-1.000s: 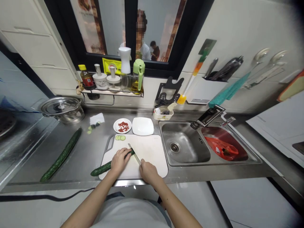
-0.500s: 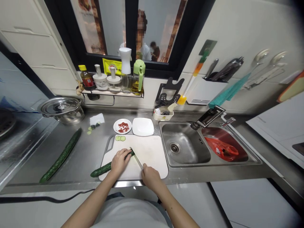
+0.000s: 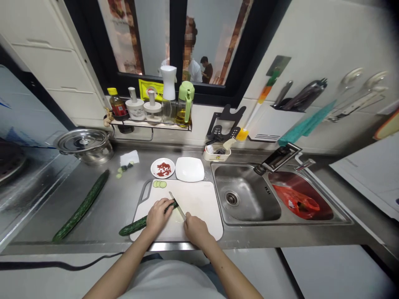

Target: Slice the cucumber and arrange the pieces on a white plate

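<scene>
My left hand (image 3: pixel 159 214) is closed over a dark green cucumber (image 3: pixel 134 226) lying aslant on the white cutting board (image 3: pixel 204 203). The cucumber's left end sticks out past the board's edge. In my right hand (image 3: pixel 196 229) is a knife (image 3: pixel 177 205), its blade pointing up and left at the cucumber's cut end. Contact between blade and cucumber is hard to tell. Several pale cucumber slices (image 3: pixel 160 184) lie at the board's top left corner. Behind the board stand a plate of chopped red bits (image 3: pixel 163 168) and a white plate (image 3: pixel 190 169).
A second cucumber (image 3: pixel 82 205) lies on the steel counter at left, near cucumber scraps (image 3: pixel 124 168) and a lidded pot (image 3: pixel 85 145). To the right is a double sink (image 3: pixel 249 207) with a red plastic bag (image 3: pixel 297 203). Bottles (image 3: pixel 185 104) line a wall rack.
The knife blade has shifted slightly and now shows more of its flat side. My left hand still holds the cucumber. The whole view has moved a little.
</scene>
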Demonstrator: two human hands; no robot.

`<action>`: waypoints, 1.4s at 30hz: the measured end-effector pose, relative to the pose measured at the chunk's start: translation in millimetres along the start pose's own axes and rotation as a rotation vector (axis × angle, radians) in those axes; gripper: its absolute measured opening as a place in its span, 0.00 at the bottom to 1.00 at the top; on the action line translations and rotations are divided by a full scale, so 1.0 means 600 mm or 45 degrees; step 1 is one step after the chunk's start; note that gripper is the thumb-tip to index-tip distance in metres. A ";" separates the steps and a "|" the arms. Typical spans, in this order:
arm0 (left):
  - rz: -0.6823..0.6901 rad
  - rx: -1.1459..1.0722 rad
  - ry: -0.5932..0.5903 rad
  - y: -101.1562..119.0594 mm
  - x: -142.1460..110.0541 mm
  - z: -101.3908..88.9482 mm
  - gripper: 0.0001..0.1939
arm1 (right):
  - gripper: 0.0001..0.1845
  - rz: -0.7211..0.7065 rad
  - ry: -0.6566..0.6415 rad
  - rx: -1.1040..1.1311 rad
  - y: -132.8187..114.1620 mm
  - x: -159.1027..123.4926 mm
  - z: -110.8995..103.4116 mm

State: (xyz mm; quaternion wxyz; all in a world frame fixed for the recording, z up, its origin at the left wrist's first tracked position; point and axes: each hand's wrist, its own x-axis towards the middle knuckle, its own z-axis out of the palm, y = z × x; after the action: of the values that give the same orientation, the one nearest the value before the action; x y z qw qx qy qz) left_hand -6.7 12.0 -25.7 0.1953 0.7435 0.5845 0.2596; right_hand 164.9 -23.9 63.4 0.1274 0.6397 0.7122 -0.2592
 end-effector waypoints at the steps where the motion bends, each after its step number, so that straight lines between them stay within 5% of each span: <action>1: -0.006 0.001 0.001 0.001 0.000 0.000 0.14 | 0.18 0.002 -0.004 -0.001 0.000 0.000 -0.001; 27: -0.039 -0.060 -0.021 0.006 0.002 -0.004 0.14 | 0.17 0.038 -0.021 -0.011 -0.003 0.003 -0.001; 42: -0.058 -0.073 -0.003 0.004 0.004 -0.003 0.14 | 0.19 0.077 -0.065 0.007 0.015 -0.043 0.005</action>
State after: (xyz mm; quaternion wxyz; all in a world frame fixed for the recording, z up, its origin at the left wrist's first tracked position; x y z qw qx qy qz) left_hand -5.5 13.5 -22.5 0.2233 0.7244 0.5934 0.2707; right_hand 176.9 -47.1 72.4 0.1515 0.6545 0.6884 -0.2737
